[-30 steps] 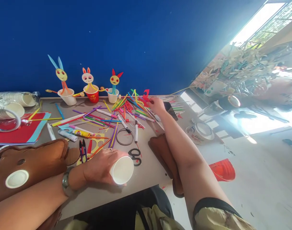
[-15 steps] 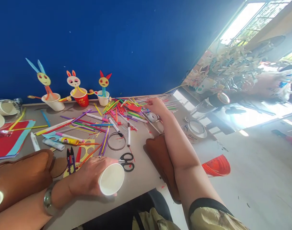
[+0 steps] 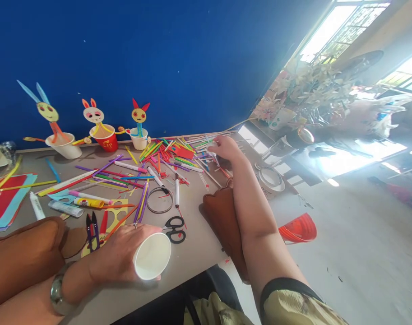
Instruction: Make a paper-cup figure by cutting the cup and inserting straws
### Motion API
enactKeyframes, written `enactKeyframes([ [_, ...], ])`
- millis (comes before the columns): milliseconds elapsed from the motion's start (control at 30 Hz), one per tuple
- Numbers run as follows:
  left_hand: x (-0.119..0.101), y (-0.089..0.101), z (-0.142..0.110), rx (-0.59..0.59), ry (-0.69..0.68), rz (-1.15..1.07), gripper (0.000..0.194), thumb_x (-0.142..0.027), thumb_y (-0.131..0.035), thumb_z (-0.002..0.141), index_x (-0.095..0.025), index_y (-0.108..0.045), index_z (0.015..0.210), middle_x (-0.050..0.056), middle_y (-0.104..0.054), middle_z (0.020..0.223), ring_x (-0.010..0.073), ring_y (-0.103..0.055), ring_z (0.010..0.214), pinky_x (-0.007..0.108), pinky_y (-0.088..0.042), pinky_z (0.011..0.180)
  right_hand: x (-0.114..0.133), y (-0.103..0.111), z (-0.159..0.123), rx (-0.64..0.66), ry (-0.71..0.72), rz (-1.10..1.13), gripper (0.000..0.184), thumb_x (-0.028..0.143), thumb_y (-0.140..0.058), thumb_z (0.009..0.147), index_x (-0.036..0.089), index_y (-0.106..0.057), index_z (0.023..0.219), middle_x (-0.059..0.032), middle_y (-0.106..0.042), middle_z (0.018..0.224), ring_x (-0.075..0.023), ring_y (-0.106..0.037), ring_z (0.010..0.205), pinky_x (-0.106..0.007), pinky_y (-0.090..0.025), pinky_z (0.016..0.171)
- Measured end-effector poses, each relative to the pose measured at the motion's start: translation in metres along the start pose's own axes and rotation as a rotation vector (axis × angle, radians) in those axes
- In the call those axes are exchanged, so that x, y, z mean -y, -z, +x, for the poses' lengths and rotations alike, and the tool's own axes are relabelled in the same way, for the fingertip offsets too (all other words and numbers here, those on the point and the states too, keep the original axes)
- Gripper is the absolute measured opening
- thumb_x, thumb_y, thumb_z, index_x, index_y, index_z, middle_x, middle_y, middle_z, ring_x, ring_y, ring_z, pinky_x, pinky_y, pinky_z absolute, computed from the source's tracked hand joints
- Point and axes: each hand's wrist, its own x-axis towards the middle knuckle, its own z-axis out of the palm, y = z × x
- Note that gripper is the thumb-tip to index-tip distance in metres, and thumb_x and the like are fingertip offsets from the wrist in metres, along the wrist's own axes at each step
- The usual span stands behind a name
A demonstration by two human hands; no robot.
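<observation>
My left hand [image 3: 119,256] is wrapped round a white paper cup [image 3: 152,256] that lies tilted on its side near the table's front edge, its mouth toward me. My right hand [image 3: 226,148] reaches to the far right part of the table, fingers curled down among a heap of coloured sticks [image 3: 178,155]. What its fingers hold cannot be made out. Black scissors [image 3: 175,229] lie just right of the cup.
Three paper-cup rabbit figures [image 3: 100,128] stand at the back by the blue wall. Markers, a glue stick [image 3: 87,202], a wire ring [image 3: 159,200], snips [image 3: 92,229], coloured paper [image 3: 6,201] and brown leather pieces [image 3: 222,221] lie on the grey table [image 3: 199,243]. A red cup [image 3: 298,228] lies on the floor.
My right hand let go of the red paper piece and moved slightly down among the sticks. The view shifted right. My left hand kept hold of the cup.
</observation>
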Motion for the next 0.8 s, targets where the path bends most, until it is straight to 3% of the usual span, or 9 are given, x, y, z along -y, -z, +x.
enactKeyframes([
  [67,0.0,0.001,0.001,0.0,-0.006,-0.002,0.078,-0.056,-0.08,0.069,-0.023,-0.044,0.13,0.006,-0.075,0.109,0.0232,-0.075,0.095,0.032,-0.057,0.085,0.001,0.001,0.003,-0.134,-0.058,0.119,0.053,0.044,-0.056,0.085,0.017,-0.063,0.13,-0.0131,-0.072,0.113,-0.0281,-0.065,0.102,-0.037,-0.049,0.088],
  [133,-0.001,0.001,0.002,-0.001,0.001,0.0,0.076,-0.056,-0.079,0.069,-0.023,-0.045,0.129,0.006,-0.075,0.109,0.0235,-0.075,0.094,0.032,-0.057,0.085,0.004,0.0,0.004,-0.18,-0.086,0.226,0.054,0.046,-0.054,0.088,0.015,-0.062,0.131,-0.0151,-0.071,0.116,-0.029,-0.064,0.106,-0.038,-0.048,0.091],
  [267,-0.001,0.002,0.003,-0.014,0.002,0.005,0.076,-0.059,-0.079,0.068,-0.023,-0.047,0.128,0.006,-0.075,0.108,0.0241,-0.075,0.092,0.032,-0.058,0.083,0.007,-0.004,0.004,-0.103,-0.09,0.258,0.05,0.046,-0.053,0.09,0.016,-0.066,0.128,-0.0148,-0.072,0.115,-0.0297,-0.064,0.109,-0.037,-0.048,0.092],
  [433,-0.001,0.002,0.002,0.009,0.013,0.0,0.074,-0.057,-0.078,0.07,-0.022,-0.049,0.128,0.008,-0.075,0.11,0.0246,-0.074,0.095,0.034,-0.058,0.084,0.001,-0.009,0.003,-0.031,-0.071,0.225,0.047,0.045,-0.067,0.081,0.018,-0.07,0.119,-0.0102,-0.072,0.102,-0.0272,-0.065,0.098,-0.034,-0.048,0.085],
  [533,0.0,0.001,0.002,0.024,0.015,-0.001,0.073,-0.059,-0.077,0.071,-0.021,-0.05,0.127,0.008,-0.075,0.11,0.0249,-0.075,0.094,0.034,-0.058,0.084,-0.001,-0.012,0.005,-0.014,-0.048,0.232,0.048,0.051,-0.065,0.084,0.018,-0.069,0.119,-0.0085,-0.072,0.1,-0.0243,-0.065,0.095,-0.032,-0.048,0.082],
  [667,0.0,0.003,0.003,-0.003,-0.007,-0.007,0.074,-0.058,-0.077,0.071,-0.021,-0.047,0.127,0.008,-0.075,0.108,0.0239,-0.075,0.091,0.033,-0.058,0.083,-0.005,-0.012,0.005,0.007,-0.064,0.182,0.052,0.054,-0.06,0.088,0.019,-0.064,0.127,-0.0092,-0.071,0.11,-0.024,-0.066,0.101,-0.033,-0.048,0.086],
  [800,-0.001,0.005,0.004,0.008,-0.016,-0.001,0.074,-0.055,-0.079,0.07,-0.022,-0.046,0.127,0.007,-0.075,0.109,0.0227,-0.075,0.091,0.032,-0.058,0.082,-0.019,-0.013,0.005,0.102,-0.147,-0.019,0.063,0.049,-0.077,0.072,0.021,-0.061,0.127,-0.0142,-0.066,0.125,-0.0311,-0.062,0.114,-0.039,-0.048,0.092],
])
